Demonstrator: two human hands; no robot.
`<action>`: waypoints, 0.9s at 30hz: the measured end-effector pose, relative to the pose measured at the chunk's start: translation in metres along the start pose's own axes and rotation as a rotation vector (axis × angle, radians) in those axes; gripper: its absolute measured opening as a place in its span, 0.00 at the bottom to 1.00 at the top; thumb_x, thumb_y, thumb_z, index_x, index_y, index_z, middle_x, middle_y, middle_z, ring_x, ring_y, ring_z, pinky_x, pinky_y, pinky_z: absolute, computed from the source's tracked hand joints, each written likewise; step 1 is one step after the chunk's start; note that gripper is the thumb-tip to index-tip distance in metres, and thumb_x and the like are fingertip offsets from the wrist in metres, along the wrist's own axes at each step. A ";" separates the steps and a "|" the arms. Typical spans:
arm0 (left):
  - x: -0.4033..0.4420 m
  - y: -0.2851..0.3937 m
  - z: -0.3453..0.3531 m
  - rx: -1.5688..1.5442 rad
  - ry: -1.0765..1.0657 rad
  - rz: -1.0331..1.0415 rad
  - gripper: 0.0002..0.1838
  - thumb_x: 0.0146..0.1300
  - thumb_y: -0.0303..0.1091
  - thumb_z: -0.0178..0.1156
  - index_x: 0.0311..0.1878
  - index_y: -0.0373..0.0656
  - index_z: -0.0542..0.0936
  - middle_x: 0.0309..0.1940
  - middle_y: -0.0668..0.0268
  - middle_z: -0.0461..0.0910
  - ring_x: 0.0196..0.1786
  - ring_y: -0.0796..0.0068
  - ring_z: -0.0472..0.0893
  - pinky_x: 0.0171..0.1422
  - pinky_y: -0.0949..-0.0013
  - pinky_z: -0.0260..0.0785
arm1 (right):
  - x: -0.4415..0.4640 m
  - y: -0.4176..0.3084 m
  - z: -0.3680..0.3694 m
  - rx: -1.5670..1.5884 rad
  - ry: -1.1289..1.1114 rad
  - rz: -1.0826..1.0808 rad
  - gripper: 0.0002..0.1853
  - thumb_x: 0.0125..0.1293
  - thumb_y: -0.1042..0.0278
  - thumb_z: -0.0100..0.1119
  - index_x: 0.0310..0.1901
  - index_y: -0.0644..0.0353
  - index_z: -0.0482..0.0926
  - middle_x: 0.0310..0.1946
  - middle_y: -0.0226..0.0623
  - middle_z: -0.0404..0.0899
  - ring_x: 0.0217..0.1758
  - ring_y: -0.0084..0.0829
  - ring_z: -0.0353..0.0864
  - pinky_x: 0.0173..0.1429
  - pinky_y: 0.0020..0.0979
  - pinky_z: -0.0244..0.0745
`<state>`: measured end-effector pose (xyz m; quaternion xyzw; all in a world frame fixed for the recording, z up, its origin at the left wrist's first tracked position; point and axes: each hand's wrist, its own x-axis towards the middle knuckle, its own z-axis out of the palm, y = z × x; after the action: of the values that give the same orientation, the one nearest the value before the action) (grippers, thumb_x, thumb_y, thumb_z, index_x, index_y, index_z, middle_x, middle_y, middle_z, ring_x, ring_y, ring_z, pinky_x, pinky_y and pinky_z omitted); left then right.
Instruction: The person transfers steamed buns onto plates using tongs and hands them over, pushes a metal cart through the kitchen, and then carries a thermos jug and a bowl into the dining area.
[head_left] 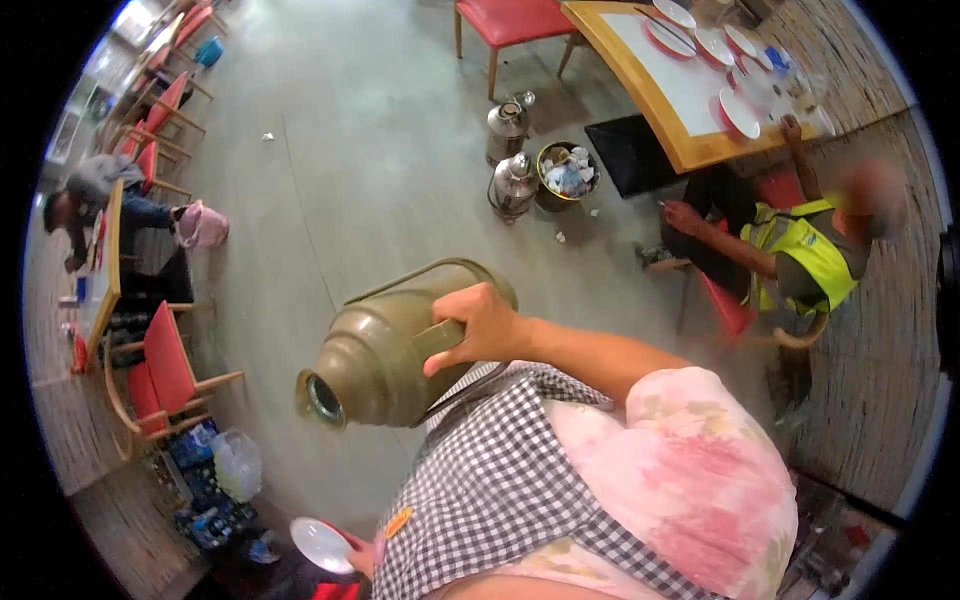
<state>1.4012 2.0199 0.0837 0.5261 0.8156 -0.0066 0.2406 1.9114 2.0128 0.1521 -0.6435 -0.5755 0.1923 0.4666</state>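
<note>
My right hand (480, 325) is closed around the side handle of an olive-green thermos flask (385, 345). The flask lies tilted, nearly on its side, in front of my checked apron. Its uncorked mouth points to the lower left, and a carrying handle arches along its top. Low in the view, my left hand (362, 553) grips the edge of a white bowl (320, 546) with a red outside. The apron partly hides that hand. The bowl is below the flask's mouth and well apart from it; I see no liquid between them.
Two metal flasks (513, 185) stand on the floor beside a full waste bin (567, 172). A person in a yellow vest (800, 255) sits at a table (660, 110) with several bowls. Another person (95, 190) leans on the left table. Red chairs (170, 355) and bagged bottles (237, 465) line the left.
</note>
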 end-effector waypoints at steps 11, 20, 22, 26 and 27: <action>0.378 0.103 0.009 -1.048 -0.334 0.429 0.20 0.58 0.26 0.39 0.53 0.26 0.67 0.48 0.49 0.73 0.48 0.54 0.77 0.58 0.60 0.74 | 0.030 0.004 0.007 -0.037 0.432 0.338 0.27 0.35 0.47 0.77 0.18 0.60 0.69 0.14 0.35 0.67 0.17 0.29 0.65 0.24 0.29 0.62; 0.264 0.335 0.015 -1.242 -0.484 0.007 0.21 0.55 0.26 0.41 0.53 0.26 0.65 0.48 0.50 0.72 0.51 0.56 0.75 0.58 0.60 0.73 | 0.046 0.045 -0.006 0.013 0.457 0.454 0.30 0.37 0.39 0.72 0.19 0.61 0.71 0.18 0.40 0.72 0.21 0.37 0.72 0.29 0.34 0.67; 0.216 0.375 0.008 -1.191 -0.493 -0.007 0.21 0.56 0.27 0.42 0.52 0.27 0.66 0.48 0.49 0.72 0.52 0.57 0.75 0.59 0.64 0.73 | 0.051 0.052 -0.012 0.052 0.483 0.475 0.31 0.37 0.38 0.71 0.19 0.62 0.70 0.18 0.40 0.72 0.21 0.37 0.72 0.29 0.34 0.67; 0.222 0.405 0.025 -1.160 -0.574 -0.016 0.21 0.55 0.27 0.44 0.52 0.26 0.66 0.48 0.50 0.73 0.50 0.59 0.76 0.57 0.65 0.74 | 0.057 0.067 -0.028 0.075 0.471 0.522 0.32 0.38 0.37 0.70 0.19 0.62 0.69 0.19 0.42 0.72 0.23 0.38 0.74 0.31 0.35 0.68; 0.221 0.416 0.035 -1.156 -0.564 0.010 0.22 0.55 0.27 0.44 0.53 0.27 0.66 0.48 0.50 0.73 0.50 0.59 0.76 0.57 0.65 0.74 | 0.059 0.075 -0.037 0.073 0.459 0.545 0.32 0.38 0.37 0.70 0.20 0.62 0.70 0.20 0.42 0.73 0.24 0.39 0.74 0.31 0.35 0.68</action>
<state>1.6995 2.3855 0.0652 0.2935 0.5904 0.2973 0.6906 1.9979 2.0609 0.1256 -0.7828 -0.2555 0.1804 0.5380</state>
